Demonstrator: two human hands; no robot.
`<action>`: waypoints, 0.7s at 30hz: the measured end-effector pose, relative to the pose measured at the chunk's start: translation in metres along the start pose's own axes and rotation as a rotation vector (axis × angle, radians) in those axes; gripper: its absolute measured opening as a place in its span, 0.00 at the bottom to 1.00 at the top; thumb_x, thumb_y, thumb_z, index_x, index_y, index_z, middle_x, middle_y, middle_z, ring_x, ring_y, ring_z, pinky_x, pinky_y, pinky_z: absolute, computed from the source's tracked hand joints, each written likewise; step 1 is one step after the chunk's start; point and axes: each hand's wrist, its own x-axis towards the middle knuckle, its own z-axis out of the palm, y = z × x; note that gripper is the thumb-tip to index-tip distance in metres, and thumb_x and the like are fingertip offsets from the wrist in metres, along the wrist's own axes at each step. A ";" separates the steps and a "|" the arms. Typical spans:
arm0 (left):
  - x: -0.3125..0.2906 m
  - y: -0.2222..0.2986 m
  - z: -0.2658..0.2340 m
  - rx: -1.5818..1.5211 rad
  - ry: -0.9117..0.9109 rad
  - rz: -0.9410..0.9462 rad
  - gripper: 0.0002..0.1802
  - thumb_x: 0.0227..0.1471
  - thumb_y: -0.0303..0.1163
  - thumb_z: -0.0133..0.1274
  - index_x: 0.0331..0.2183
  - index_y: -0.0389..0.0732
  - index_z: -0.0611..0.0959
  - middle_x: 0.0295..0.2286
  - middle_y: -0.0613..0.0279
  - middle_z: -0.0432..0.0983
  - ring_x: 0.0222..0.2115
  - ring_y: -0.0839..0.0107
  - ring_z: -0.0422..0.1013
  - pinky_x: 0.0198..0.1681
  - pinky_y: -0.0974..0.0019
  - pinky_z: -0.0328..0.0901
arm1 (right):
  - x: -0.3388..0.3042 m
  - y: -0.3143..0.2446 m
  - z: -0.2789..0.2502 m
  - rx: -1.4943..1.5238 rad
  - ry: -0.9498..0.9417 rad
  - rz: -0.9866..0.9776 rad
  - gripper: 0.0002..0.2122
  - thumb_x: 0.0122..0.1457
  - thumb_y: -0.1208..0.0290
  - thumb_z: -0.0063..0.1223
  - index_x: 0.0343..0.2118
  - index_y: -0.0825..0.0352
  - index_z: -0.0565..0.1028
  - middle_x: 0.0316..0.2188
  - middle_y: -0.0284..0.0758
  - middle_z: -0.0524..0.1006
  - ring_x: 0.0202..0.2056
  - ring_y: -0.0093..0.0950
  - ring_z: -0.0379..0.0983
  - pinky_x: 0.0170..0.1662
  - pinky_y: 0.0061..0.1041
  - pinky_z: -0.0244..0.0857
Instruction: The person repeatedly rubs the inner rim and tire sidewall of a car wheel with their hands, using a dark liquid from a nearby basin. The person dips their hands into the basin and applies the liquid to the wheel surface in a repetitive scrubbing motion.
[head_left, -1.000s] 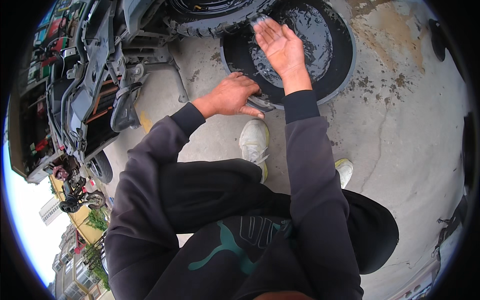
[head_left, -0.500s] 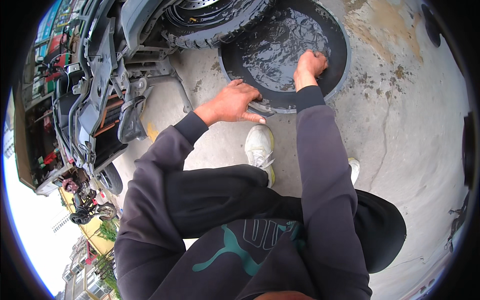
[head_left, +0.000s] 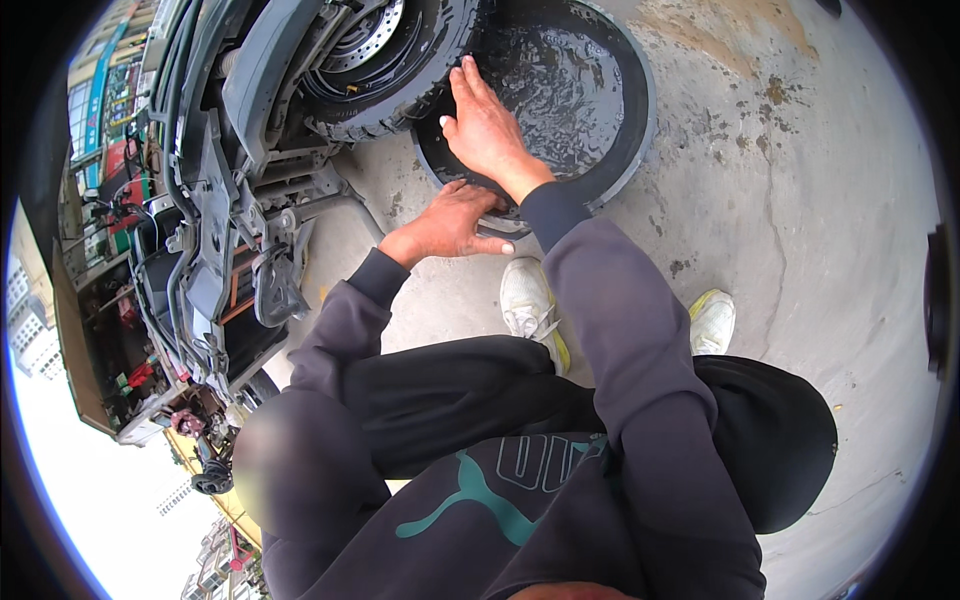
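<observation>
- Tub (head_left: 637, 120): far centre on floor (head_left: 830, 250), water (head_left: 580, 100) inside
- Left hand (head_left: 450, 222): at tub's near-left rim, thumb spread from fingers; can't tell if it's gripping
- Right hand (head_left: 490, 128): above tub's left part, near tire (head_left: 400, 108); fingers straight, thumb apart
- Tire, on motorbike (head_left: 262, 85), hides tub's far-left edge
- Right sleeve (head_left: 610, 290) overlaps near rim
- Stand (head_left: 362, 208): left, near tub
- Left shoe (head_left: 524, 295): just nearside of tub

Black basin (head_left: 636, 112), black tyre (head_left: 422, 72), white-and-yellow shoes (head_left: 524, 296)
</observation>
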 end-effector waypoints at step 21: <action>0.001 -0.051 -0.103 0.576 0.776 -0.350 0.47 0.50 0.51 0.68 0.61 0.34 0.69 0.58 0.45 0.68 0.60 0.47 0.64 0.63 0.53 0.62 | -0.067 0.127 -0.141 0.765 0.188 0.662 0.28 0.59 0.66 0.54 0.63 0.70 0.68 0.55 0.48 0.77 0.57 0.42 0.74 0.60 0.36 0.63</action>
